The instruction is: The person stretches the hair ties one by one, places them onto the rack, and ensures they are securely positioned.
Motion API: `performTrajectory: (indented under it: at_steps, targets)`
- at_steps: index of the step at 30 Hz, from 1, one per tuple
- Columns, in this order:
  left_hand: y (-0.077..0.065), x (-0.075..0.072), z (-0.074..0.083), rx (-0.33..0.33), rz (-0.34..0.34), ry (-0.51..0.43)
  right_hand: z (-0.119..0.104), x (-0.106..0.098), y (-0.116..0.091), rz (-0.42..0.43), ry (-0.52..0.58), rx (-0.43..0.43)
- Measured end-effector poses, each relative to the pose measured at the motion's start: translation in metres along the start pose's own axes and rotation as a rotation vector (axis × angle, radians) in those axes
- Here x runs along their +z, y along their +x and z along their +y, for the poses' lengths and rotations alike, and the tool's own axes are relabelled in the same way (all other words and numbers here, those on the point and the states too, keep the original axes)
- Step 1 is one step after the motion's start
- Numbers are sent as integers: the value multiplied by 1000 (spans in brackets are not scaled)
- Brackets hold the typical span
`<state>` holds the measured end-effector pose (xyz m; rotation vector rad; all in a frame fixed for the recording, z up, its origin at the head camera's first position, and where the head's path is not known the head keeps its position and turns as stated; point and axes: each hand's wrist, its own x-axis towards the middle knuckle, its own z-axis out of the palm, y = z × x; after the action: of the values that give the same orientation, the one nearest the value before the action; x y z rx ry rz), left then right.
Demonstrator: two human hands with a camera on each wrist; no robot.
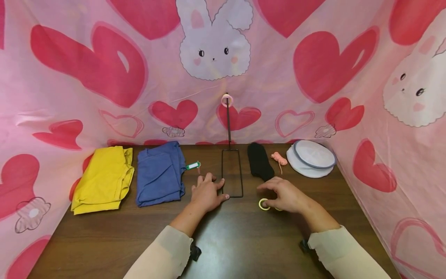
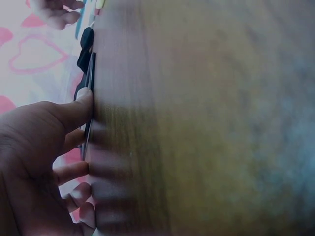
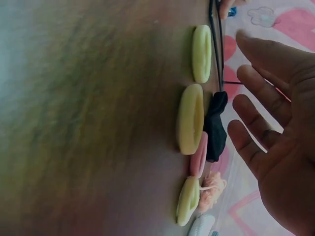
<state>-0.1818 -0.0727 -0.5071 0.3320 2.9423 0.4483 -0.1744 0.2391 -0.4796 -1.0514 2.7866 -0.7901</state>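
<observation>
A black wire stand (image 1: 242,174) lies with its rectangular base on the table and its rod rising at the back. Around the rod's top hangs a pink-and-cream ring (image 1: 223,100). My left hand (image 1: 206,195) touches the base's left side and near corner with forefinger and thumb, fingers spread. Above the table my right hand (image 1: 288,196) hovers with relaxed fingers, apart from several thick rings that look like hair ties. One yellow ring (image 1: 259,205) shows beside its thumb; the hand hides others. In the right wrist view, yellow rings (image 3: 185,120) and a pink ring (image 3: 197,162) stand out.
A folded yellow cloth (image 1: 102,182) and a folded blue cloth (image 1: 160,174) lie on the left, with a green key tag (image 1: 193,166) alongside. Behind my right hand are a black sock (image 1: 259,159), a pink yarn bundle (image 1: 279,158) and a round white mesh item (image 1: 315,155).
</observation>
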Motion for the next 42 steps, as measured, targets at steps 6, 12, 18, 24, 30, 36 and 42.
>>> performTrajectory:
  at_steps: [6, 12, 18, 24, 30, 36, 42]
  targets:
    - [-1, -1, 1, -3, -2, -8, 1, 3, -6, -68, 1, 21]
    - [-1, 0, 1, 1, 1, -8, 4, 5, -8, -89, -29, 11]
    - [0, 0, 1, 2, -4, -8, 6, 5, -8, -107, -62, 8]
    - [-1, -1, 1, 0, 0, -6, 7, 5, -7, -111, -60, -5]
    - [-1, -2, 1, 0, -4, -3, 7, 5, -5, -102, -67, -4]
    - [-1, -1, 2, 4, -6, -3, 5, 7, -4, -69, -64, -30]
    - [0, 0, 1, 3, -3, 2, 1, 6, 0, -11, -56, -94]
